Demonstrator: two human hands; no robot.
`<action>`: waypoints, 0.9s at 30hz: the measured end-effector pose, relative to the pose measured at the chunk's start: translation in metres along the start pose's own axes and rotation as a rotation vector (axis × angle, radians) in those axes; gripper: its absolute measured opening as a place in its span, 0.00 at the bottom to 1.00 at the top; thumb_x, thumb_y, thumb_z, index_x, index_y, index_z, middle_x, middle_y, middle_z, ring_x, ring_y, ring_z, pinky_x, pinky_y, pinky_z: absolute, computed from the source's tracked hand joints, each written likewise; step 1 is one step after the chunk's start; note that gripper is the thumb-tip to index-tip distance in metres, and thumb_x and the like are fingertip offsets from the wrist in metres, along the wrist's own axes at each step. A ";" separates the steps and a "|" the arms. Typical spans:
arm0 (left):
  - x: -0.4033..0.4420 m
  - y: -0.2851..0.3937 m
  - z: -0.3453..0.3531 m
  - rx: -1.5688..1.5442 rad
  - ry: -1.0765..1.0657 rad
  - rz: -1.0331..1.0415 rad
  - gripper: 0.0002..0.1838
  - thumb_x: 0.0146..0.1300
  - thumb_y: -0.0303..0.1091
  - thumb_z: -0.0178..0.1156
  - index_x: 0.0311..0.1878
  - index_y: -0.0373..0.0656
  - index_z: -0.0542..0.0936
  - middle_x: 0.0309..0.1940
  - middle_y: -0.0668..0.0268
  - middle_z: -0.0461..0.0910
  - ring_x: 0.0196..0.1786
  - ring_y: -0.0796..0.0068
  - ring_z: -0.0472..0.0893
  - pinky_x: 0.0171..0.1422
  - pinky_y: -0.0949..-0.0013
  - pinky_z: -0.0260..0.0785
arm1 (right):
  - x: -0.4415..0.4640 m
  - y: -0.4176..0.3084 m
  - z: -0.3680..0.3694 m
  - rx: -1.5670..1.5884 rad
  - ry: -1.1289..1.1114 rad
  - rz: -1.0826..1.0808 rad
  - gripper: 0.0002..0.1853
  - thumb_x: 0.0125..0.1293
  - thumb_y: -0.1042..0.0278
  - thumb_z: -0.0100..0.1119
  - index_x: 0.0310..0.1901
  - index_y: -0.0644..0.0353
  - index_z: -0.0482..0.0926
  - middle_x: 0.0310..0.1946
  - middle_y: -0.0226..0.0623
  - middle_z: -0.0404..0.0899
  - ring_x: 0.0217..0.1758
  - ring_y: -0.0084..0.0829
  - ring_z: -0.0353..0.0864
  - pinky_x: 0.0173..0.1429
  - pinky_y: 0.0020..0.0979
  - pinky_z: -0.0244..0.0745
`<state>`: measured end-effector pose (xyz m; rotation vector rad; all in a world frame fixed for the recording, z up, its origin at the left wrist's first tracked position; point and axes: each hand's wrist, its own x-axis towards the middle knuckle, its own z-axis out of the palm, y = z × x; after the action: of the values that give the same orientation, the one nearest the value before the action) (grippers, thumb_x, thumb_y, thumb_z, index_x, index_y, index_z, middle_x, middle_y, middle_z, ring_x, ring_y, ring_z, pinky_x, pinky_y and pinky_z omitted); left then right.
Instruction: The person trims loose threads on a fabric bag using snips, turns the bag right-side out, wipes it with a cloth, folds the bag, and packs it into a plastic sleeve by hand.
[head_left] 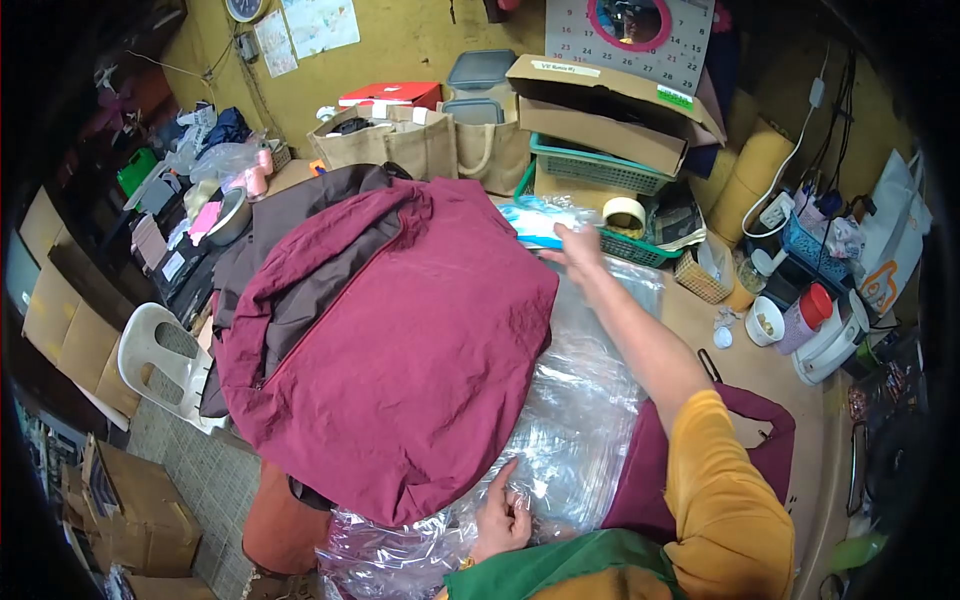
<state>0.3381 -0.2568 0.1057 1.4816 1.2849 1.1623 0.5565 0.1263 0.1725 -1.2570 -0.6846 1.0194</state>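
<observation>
My right hand (pixel 578 250) reaches to the back of the table, its fingers closed on the near edge of a blue-and-white plastic packet (pixel 537 222). Low in the view, my left hand (pixel 503 522) rests on a stack of transparent plastic bags (pixel 585 430), index finger stretched out and the others loosely bent. It grips nothing that I can see. A maroon jacket (pixel 400 350) with a red zipper and dark lining lies spread over the left part of the table, partly covering the bags. Under my right arm is another maroon fabric piece with a handle loop (pixel 770 425).
Behind the packet are a green basket (pixel 600 165), a cardboard box (pixel 600 125) and a tape roll (pixel 624 215). Burlap bags (pixel 390 145) stand at the back. On the right are a white cup (pixel 765 322) and a red-lidded container (pixel 815 305); a white chair (pixel 165 365) stands left.
</observation>
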 end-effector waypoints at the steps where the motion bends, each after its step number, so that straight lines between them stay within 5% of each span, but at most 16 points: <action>1: -0.001 -0.001 0.001 -0.064 -0.013 -0.030 0.32 0.60 0.21 0.53 0.71 0.36 0.64 0.17 0.70 0.65 0.18 0.79 0.66 0.24 0.74 0.60 | -0.011 -0.012 -0.016 0.040 0.008 -0.016 0.24 0.64 0.75 0.60 0.60 0.65 0.63 0.52 0.44 0.74 0.44 0.41 0.82 0.34 0.43 0.88; 10: -0.002 -0.012 0.005 -0.164 0.014 0.041 0.31 0.60 0.20 0.53 0.70 0.36 0.64 0.16 0.71 0.63 0.18 0.79 0.64 0.24 0.74 0.59 | -0.124 -0.138 -0.112 0.336 -0.188 -0.162 0.14 0.66 0.69 0.61 0.50 0.63 0.75 0.44 0.41 0.80 0.45 0.35 0.82 0.42 0.40 0.86; 18: 0.001 0.005 -0.003 -0.004 0.010 0.002 0.30 0.62 0.25 0.54 0.70 0.41 0.66 0.16 0.66 0.64 0.16 0.74 0.68 0.24 0.71 0.62 | -0.068 -0.168 0.082 0.500 -0.600 -0.167 0.14 0.68 0.78 0.52 0.53 0.73 0.67 0.53 0.51 0.73 0.52 0.44 0.78 0.50 0.44 0.86; 20: -0.001 0.001 -0.003 -0.023 -0.041 0.009 0.32 0.61 0.18 0.48 0.71 0.35 0.62 0.22 0.78 0.62 0.23 0.89 0.61 0.27 0.83 0.52 | -0.031 -0.181 0.150 0.601 -0.556 -0.144 0.18 0.67 0.79 0.51 0.55 0.78 0.63 0.55 0.55 0.70 0.53 0.50 0.78 0.47 0.47 0.88; 21: 0.000 0.000 -0.001 -0.003 0.014 0.026 0.31 0.61 0.24 0.55 0.70 0.40 0.66 0.16 0.68 0.66 0.16 0.75 0.68 0.24 0.72 0.62 | -0.014 -0.186 0.178 0.603 -0.544 -0.169 0.20 0.67 0.79 0.52 0.58 0.77 0.62 0.55 0.59 0.69 0.52 0.55 0.78 0.46 0.49 0.88; 22: 0.002 0.001 -0.001 -0.004 0.017 0.021 0.31 0.61 0.24 0.55 0.70 0.40 0.66 0.16 0.68 0.66 0.16 0.75 0.68 0.24 0.72 0.62 | -0.006 -0.188 0.200 0.532 -0.566 -0.203 0.25 0.67 0.74 0.53 0.63 0.74 0.60 0.60 0.62 0.67 0.55 0.58 0.77 0.52 0.53 0.84; 23: 0.003 0.003 -0.001 -0.004 0.022 0.026 0.31 0.61 0.24 0.55 0.70 0.40 0.66 0.15 0.68 0.66 0.16 0.75 0.68 0.24 0.72 0.62 | 0.000 -0.194 0.213 0.357 -0.541 0.034 0.28 0.68 0.68 0.56 0.66 0.69 0.62 0.65 0.59 0.63 0.60 0.60 0.73 0.56 0.55 0.80; 26: 0.002 0.003 -0.001 -0.005 0.030 0.023 0.31 0.61 0.23 0.55 0.70 0.40 0.66 0.15 0.68 0.66 0.16 0.75 0.68 0.24 0.72 0.62 | 0.000 -0.169 0.211 -0.029 -0.375 -0.057 0.30 0.68 0.62 0.58 0.66 0.67 0.64 0.68 0.55 0.63 0.61 0.57 0.73 0.62 0.51 0.76; 27: 0.001 0.002 0.000 -0.012 0.034 0.027 0.31 0.61 0.23 0.55 0.70 0.40 0.66 0.15 0.67 0.66 0.16 0.75 0.68 0.24 0.72 0.62 | 0.009 -0.157 0.204 -0.114 -0.404 -0.115 0.25 0.67 0.63 0.60 0.62 0.64 0.69 0.62 0.50 0.71 0.56 0.46 0.78 0.57 0.41 0.80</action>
<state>0.3388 -0.2557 0.1080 1.4801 1.2824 1.2157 0.4197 0.2239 0.3669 -1.1030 -1.1260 1.1635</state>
